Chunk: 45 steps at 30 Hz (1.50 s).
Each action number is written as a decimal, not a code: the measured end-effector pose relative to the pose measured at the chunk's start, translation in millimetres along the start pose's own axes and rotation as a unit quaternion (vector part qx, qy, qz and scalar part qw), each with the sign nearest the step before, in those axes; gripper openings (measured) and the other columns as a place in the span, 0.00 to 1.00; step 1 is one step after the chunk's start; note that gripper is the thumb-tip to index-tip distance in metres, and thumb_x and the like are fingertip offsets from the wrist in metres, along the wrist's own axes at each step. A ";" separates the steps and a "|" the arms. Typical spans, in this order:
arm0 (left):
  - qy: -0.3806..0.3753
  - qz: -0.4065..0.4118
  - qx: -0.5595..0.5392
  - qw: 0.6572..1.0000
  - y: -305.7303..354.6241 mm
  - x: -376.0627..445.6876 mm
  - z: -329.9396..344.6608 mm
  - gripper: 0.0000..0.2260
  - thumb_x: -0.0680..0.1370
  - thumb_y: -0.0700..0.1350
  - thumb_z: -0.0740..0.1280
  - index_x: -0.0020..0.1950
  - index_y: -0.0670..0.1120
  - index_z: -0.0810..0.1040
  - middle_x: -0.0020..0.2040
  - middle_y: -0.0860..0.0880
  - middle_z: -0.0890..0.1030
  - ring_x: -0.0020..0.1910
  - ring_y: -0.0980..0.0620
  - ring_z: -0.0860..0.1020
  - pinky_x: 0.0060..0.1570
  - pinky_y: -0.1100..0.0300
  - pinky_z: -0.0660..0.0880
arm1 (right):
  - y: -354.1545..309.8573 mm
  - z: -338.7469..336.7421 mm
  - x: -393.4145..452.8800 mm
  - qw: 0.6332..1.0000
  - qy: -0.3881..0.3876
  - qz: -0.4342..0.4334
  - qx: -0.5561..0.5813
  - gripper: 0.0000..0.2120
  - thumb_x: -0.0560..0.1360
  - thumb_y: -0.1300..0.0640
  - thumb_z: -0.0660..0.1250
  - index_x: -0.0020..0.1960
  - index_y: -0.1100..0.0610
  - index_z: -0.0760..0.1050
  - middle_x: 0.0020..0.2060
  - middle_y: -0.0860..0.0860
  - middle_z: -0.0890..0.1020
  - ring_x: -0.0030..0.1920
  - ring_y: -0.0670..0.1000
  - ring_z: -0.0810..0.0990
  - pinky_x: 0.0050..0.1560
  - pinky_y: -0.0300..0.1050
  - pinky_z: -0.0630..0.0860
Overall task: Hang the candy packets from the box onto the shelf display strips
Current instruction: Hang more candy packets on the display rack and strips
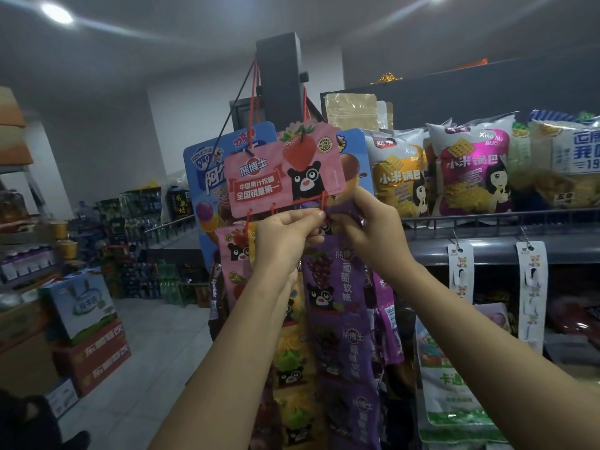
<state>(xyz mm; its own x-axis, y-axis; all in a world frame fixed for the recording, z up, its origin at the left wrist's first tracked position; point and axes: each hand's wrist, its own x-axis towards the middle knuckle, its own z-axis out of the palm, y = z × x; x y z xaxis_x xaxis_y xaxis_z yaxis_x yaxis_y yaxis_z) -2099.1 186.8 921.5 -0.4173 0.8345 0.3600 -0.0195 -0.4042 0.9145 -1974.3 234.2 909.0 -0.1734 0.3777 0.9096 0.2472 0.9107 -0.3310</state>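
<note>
A pink header card (285,172) with a black bear hangs by red cords from a dark post (281,76). Below it hang strips of candy packets: pink (232,254), yellow (292,352) and purple (337,306). My left hand (285,233) pinches at the red clip under the card's lower right edge. My right hand (367,222) grips the top of a purple candy packet (344,211) and holds it against that clip. The box is not in view.
To the right, a shelf (487,219) carries snack bags (467,170). White display strips (532,287) hang from hooks beneath it. At lower left, stacked cartons (87,332) stand on the tiled floor. A blue sign (211,177) hangs behind the card.
</note>
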 end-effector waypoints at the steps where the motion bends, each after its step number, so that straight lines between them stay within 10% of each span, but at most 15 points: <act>1: -0.002 0.001 -0.002 1.000 -0.1 0.2 -0.1 0.04 0.73 0.38 0.72 0.39 0.44 0.81 0.29 0.52 0.80 0.24 0.61 0.76 0.31 0.68 0.76 | 0.1 -0.3 0.9 1.000 -0.003 0.006 0.004 0.05 0.73 0.67 0.65 0.48 0.63 0.76 0.40 0.54 0.82 0.40 0.52 0.79 0.41 0.48 0.75; 14: -0.005 0.019 0.029 0.999 -2.4 -3.3 0.0 0.01 0.73 0.39 0.72 0.44 0.44 0.82 0.26 0.55 0.79 0.23 0.60 0.75 0.27 0.67 0.73 | 0.7 2.7 3.0 0.999 0.022 0.028 -0.018 0.05 0.73 0.67 0.65 0.49 0.64 0.75 0.37 0.53 0.82 0.38 0.52 0.79 0.38 0.45 0.73; 26: 0.025 0.067 0.068 0.995 -11.3 -4.8 4.5 0.02 0.73 0.43 0.73 0.43 0.49 0.83 0.36 0.54 0.83 0.25 0.62 0.75 0.31 0.68 0.74 | -3.1 -0.6 -2.5 0.935 0.068 0.281 0.208 0.01 0.71 0.61 0.71 0.42 0.58 0.80 0.38 0.57 0.84 0.41 0.60 0.83 0.45 0.63 0.79; 36: 0.113 0.179 0.204 0.956 -33.7 -6.3 -9.0 0.05 0.78 0.49 0.65 0.53 0.56 0.77 0.51 0.57 0.75 0.47 0.62 0.75 0.42 0.70 0.70 | -5.5 -14.4 6.6 0.935 -0.044 0.306 0.174 0.01 0.72 0.62 0.72 0.43 0.59 0.80 0.33 0.51 0.84 0.31 0.46 0.82 0.30 0.39 0.78; 45: 0.105 0.115 0.112 0.981 -35.0 3.1 -15.9 0.06 0.74 0.44 0.71 0.51 0.47 0.80 0.42 0.55 0.80 0.45 0.57 0.79 0.49 0.60 0.76 | -5.4 3.3 3.5 0.973 0.014 0.231 -0.019 0.06 0.72 0.55 0.71 0.48 0.54 0.81 0.41 0.51 0.85 0.43 0.50 0.83 0.45 0.53 0.80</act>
<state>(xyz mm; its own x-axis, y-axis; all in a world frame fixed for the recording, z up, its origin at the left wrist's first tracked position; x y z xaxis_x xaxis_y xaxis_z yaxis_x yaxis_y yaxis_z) -2114.2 197.6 887.6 -0.5660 0.6255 0.5370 0.2870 -0.4612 0.8396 -1979.4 231.2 913.1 -0.0102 0.7399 0.6727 0.3270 0.6382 -0.6970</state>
